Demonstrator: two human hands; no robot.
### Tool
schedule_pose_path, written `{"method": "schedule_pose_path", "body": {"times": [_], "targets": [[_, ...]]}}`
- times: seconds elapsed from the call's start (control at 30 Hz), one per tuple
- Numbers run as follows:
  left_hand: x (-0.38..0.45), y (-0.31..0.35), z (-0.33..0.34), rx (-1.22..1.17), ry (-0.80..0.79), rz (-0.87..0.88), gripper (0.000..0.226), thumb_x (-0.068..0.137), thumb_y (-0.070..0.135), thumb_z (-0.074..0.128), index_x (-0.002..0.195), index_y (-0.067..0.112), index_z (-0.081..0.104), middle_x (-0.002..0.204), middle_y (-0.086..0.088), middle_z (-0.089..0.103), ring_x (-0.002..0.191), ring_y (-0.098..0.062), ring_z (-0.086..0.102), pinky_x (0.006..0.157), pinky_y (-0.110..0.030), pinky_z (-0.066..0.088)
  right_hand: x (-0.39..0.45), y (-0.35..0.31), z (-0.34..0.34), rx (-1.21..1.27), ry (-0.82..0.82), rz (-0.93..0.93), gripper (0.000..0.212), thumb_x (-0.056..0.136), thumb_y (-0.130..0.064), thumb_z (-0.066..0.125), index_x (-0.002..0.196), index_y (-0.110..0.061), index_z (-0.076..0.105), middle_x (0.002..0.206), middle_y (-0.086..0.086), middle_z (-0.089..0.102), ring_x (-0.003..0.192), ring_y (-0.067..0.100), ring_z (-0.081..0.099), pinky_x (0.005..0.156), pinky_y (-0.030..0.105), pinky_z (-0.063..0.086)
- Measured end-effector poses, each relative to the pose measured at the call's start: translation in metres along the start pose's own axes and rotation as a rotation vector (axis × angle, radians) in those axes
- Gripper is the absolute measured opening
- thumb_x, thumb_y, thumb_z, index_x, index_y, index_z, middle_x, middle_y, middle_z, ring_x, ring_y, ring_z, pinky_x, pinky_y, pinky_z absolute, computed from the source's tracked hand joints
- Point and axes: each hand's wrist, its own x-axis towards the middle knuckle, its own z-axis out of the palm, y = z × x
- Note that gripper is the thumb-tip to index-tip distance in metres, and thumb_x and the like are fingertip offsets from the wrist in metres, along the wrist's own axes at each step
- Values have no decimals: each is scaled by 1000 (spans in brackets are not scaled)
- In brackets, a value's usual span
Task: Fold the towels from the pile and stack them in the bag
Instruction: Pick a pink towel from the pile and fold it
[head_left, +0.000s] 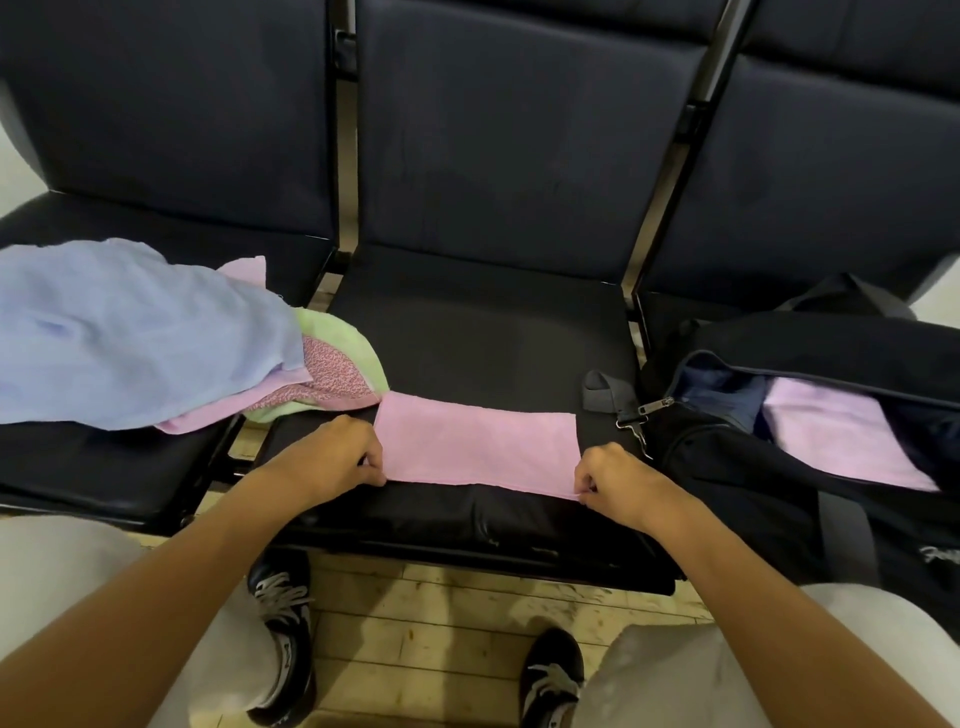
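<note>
A pink towel (475, 447) lies flat as a folded strip on the middle black seat (467, 332). My left hand (337, 452) pinches its near left corner, and my right hand (618, 480) pinches its near right corner. The pile of towels (130, 338) rests on the left seat, with a blue one on top and pink, green and patterned ones beneath. On the right seat sits the open black bag (810, 332), unzipped, with a folded pink towel (841, 431) inside.
Dark seat backs rise behind all three seats. A grey strap (602, 392) and metal clip of the bag lie on the middle seat's right edge. Metal frame gaps separate the seats. My knees and shoes are over the wooden floor (441, 639) below.
</note>
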Motion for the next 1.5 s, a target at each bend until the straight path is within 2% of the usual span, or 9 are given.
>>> {"method": "schedule_pose_path", "body": {"times": [0.4,0.5,0.63,0.77,0.87,1.03,1.13,1.27,1.5], "targets": [[13,-5,3,126,0,-19,13,85,4,65,79,10,74,87,-2,65,80,-17,63,71,-23,47,10,7,-2,36,-53,15,18,91,-7,63,94,-19,76,105,3,63,88,19,65,83,27,53],[11,-4,1,142,-55,-14,7,84,19,71,82,15,76,96,0,61,86,-17,63,81,-33,53,9,4,-5,20,-84,30,22,89,-6,63,99,-20,76,112,3,62,93,21,65,88,31,55],[7,8,-5,198,-21,-3,30,91,40,62,77,14,64,95,4,51,85,-14,55,75,-30,45,4,-9,-11,-83,-53,33,24,88,-6,56,101,-18,73,117,5,61,101,28,64,85,36,54],[12,27,3,256,116,211,32,99,40,48,115,21,67,121,4,57,111,-15,53,95,-31,43,7,-25,-10,-80,41,-103,41,93,-1,47,122,-24,65,133,0,55,117,25,57,95,36,47],[18,45,19,126,92,362,29,98,36,50,120,24,64,123,7,58,110,-13,52,94,-28,42,12,-40,-3,-22,61,-244,37,99,-8,48,128,-26,61,135,-6,55,120,20,55,95,36,49],[33,60,43,-15,55,367,15,96,28,57,105,21,67,107,5,61,99,-13,54,87,-29,47,18,-53,5,78,26,-292,19,98,-27,58,114,-22,68,117,-4,62,103,18,58,85,31,51],[41,61,46,-144,33,276,4,92,20,63,95,21,64,96,9,58,90,-8,54,83,-23,46,20,-54,7,116,30,-292,14,97,-23,61,108,-20,68,110,-3,62,97,19,59,84,32,52],[52,61,47,-295,-55,169,15,87,5,65,91,20,64,94,5,66,85,-10,61,81,-21,51,25,-50,7,166,14,-287,11,95,-15,63,103,-19,70,104,-5,62,94,17,60,86,32,54],[47,68,47,-90,-76,225,8,94,14,55,93,19,61,99,4,60,92,-14,52,85,-32,47,32,-49,6,194,-34,-301,13,92,-10,60,89,-20,68,95,-6,60,86,17,60,80,37,56]]}}
